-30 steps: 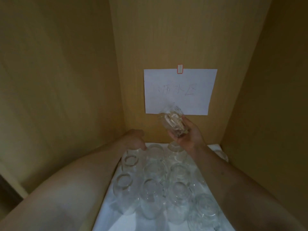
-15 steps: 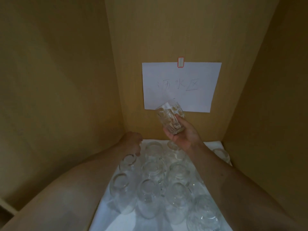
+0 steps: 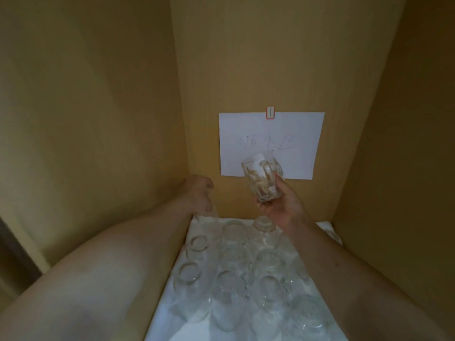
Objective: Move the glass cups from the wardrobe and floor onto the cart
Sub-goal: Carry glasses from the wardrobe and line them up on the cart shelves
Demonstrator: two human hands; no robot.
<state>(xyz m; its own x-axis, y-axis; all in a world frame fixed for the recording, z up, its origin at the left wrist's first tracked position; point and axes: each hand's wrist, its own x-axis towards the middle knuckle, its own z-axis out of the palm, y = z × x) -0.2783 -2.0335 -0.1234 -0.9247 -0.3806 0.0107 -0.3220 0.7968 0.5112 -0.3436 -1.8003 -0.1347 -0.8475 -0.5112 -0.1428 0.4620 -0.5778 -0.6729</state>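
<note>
Glass caught the dim light where your right hand gripped a clear faceted glass cup, fingers curled round its lower half, holding it tilted in the air before the white paper sheet taped to the tan wooden back wall of the wardrobe; your left hand hung near the back left corner with its fingers loosely curled downward and holding nothing that I could make out; below, the remaining clear glass cups stood in close rows on a white cloth liner across the wardrobe floor, between your forearms.
</note>
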